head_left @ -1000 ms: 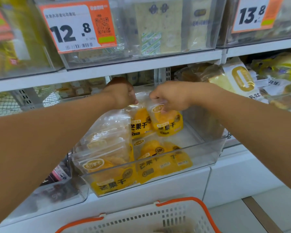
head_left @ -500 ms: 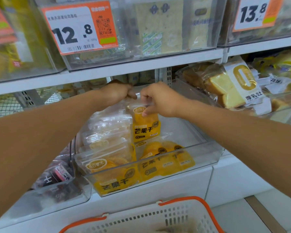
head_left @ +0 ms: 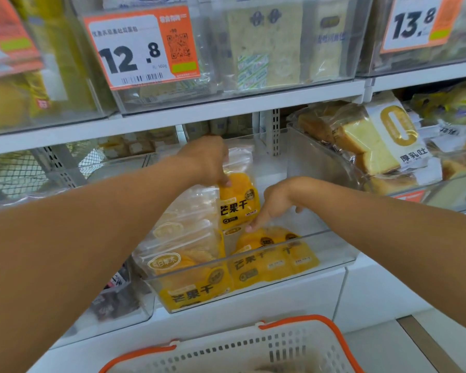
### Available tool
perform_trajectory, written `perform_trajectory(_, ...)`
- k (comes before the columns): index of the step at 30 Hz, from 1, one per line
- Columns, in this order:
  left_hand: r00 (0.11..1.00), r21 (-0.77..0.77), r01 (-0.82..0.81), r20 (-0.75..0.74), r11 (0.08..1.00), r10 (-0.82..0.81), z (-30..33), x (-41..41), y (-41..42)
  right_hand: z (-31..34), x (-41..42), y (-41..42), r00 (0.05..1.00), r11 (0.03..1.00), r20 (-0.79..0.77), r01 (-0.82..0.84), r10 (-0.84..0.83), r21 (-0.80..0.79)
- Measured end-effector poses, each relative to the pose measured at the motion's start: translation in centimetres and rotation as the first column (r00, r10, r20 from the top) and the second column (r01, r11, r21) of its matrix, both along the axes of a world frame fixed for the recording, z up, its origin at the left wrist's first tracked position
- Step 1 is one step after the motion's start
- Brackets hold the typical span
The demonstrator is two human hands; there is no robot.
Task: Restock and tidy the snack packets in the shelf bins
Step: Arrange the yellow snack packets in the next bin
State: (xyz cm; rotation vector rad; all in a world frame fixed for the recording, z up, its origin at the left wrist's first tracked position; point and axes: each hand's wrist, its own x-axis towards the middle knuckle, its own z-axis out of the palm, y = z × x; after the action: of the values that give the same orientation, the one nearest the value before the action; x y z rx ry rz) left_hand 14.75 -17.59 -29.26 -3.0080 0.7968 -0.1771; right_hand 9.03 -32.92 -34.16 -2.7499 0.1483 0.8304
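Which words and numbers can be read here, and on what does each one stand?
"12.8": orange price tag on the upper bin; its small print is blurred.
"13.8": right price tag.
"芒果干": upright mango packet held by the left hand.
"厚乳吐": bread bag.

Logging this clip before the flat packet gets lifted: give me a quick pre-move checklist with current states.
1. Left hand grips the upright mango packet: ok.
2. Right hand has hold of the flat packet: not ok, fingertips only touch it.
3. Bare floor space at right of the clear bin: ok.
4. Left stack of packets standing in a row: ok.
5. Stock left in the basket: cannot tell.
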Motion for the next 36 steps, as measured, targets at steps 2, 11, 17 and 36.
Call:
perform_trajectory(2,1.000,0.004,-0.006,-0.004,1.000,0.006,0.2,0.1,0.2,-0.4,0.1,0.3,0.999,0.999,-0.001,-0.043,0.043,-0.017)
perform_trajectory(11,0.997,0.107,-0.014,0.082,0.994,0.005,-0.1,0.4,0.1,-1.1,0.8,-0.3,0.996,0.963,-0.009,0.092,-0.093,0.253)
perform_trajectory(17,0.999,0.135,0.003,0.036,0.991,-0.008,-0.1,0.5,0.1,1.7,-0.1,-2.4,0.960,0.912,0.280,-0.113,-0.002,0.394)
perform_trajectory(36,0.981,-0.114,0.132,-0.129,0.985,-0.146,0.3,-0.9,0.6,-2.1,1.1,-2.1,0.797,0.454,0.357,-0.118,-0.487,0.883)
